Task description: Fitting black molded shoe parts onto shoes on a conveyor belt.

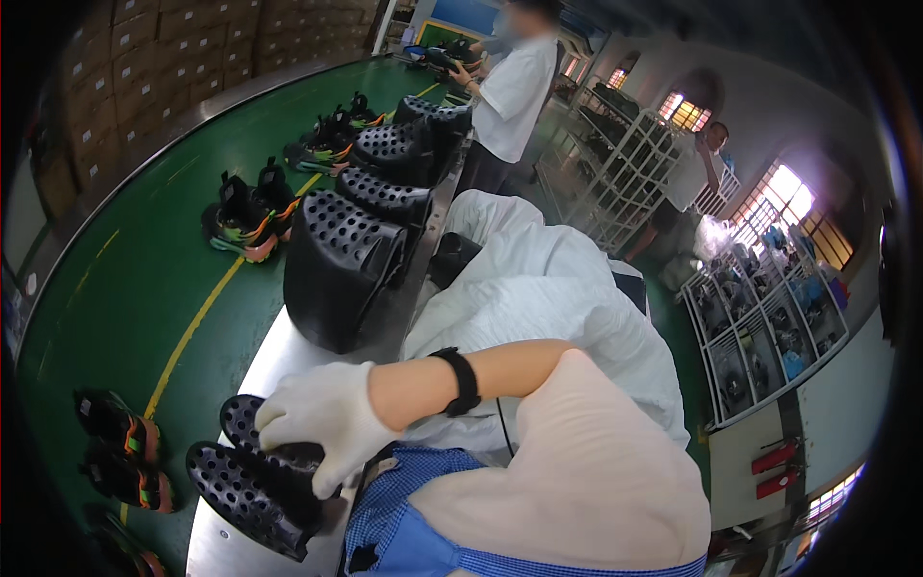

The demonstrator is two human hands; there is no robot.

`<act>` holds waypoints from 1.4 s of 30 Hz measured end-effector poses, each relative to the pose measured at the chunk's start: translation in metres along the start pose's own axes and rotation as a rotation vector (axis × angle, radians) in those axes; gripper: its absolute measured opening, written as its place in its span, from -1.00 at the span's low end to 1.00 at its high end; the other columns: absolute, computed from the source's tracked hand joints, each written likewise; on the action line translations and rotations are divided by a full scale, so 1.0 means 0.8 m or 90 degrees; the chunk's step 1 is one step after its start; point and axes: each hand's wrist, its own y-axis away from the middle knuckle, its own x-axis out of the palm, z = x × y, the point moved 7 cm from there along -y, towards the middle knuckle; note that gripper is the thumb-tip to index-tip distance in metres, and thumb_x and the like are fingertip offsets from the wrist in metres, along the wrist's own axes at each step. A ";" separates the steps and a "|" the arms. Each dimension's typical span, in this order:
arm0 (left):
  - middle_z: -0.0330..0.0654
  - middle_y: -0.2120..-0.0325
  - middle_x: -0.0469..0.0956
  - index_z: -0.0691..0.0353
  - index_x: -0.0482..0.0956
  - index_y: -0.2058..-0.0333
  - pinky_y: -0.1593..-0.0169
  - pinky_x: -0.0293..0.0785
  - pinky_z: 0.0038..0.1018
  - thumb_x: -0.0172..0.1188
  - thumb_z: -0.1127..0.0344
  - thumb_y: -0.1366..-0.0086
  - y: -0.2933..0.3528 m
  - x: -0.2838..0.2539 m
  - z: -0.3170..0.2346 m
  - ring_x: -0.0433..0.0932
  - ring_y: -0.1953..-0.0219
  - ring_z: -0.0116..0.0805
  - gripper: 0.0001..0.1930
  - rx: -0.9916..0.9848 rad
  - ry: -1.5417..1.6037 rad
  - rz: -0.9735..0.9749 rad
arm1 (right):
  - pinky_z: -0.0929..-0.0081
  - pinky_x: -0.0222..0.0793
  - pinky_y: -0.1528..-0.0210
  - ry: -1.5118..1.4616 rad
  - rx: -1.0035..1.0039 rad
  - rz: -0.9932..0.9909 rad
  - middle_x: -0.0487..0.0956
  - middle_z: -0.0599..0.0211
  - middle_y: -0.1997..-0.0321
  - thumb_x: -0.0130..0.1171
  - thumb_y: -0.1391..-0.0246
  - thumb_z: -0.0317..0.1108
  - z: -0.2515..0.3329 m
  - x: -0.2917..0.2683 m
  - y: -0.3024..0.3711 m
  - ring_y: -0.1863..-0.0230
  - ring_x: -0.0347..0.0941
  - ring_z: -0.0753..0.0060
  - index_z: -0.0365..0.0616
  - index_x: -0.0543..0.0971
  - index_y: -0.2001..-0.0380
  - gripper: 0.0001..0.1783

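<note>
My right hand (pixel 322 418), in a white glove, reaches across from the right with its fingers curled. They grip a pair of black, foot-shaped forms with round holes in them (pixel 231 481) at the near end of a metal ledge (pixel 226 548). The thumb lies along the near side, and the undersides of the forms are hidden. Just beyond stand taller black perforated forms (pixel 336 274) in a row on the same ledge. My left hand does not show.
Left of the ledge runs a green conveyor belt (pixel 125 317) carrying pairs of black-and-orange sneakers (pixel 250 216). White cloth (pixel 538 288) is heaped beyond my arm. A co-worker in a white shirt (pixel 519 96) stands farther along the line. White racks (pixel 769 327) stand at right.
</note>
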 end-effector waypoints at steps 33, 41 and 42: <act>0.01 0.12 0.56 0.37 0.49 -0.03 -0.03 0.42 -0.37 0.05 0.26 -0.36 0.285 0.062 -0.009 0.53 0.09 -0.25 -0.63 -0.438 0.045 0.145 | 0.29 0.41 0.16 0.114 -0.107 -0.086 0.53 0.24 0.08 0.54 0.50 -0.19 0.036 -0.016 0.021 0.19 0.45 0.10 -0.13 0.53 0.21 -0.35; -0.01 0.16 0.59 0.39 0.52 -0.01 -0.01 0.45 -0.40 0.05 0.24 -0.37 0.256 0.030 -0.082 0.56 0.13 -0.29 -0.64 -0.507 0.034 0.118 | 0.32 0.45 0.18 0.050 -0.171 -0.119 0.53 0.24 0.19 0.54 0.50 -0.29 0.028 -0.049 0.030 0.22 0.49 0.11 -0.14 0.51 0.28 -0.41; -0.01 0.16 0.59 0.39 0.52 -0.01 -0.01 0.45 -0.40 0.05 0.24 -0.37 0.248 0.014 -0.101 0.56 0.13 -0.29 -0.64 -0.510 0.028 0.112 | 0.33 0.46 0.18 0.009 -0.149 -0.147 0.54 0.21 0.18 0.53 0.51 -0.31 0.023 -0.062 0.037 0.21 0.50 0.11 -0.14 0.51 0.27 -0.40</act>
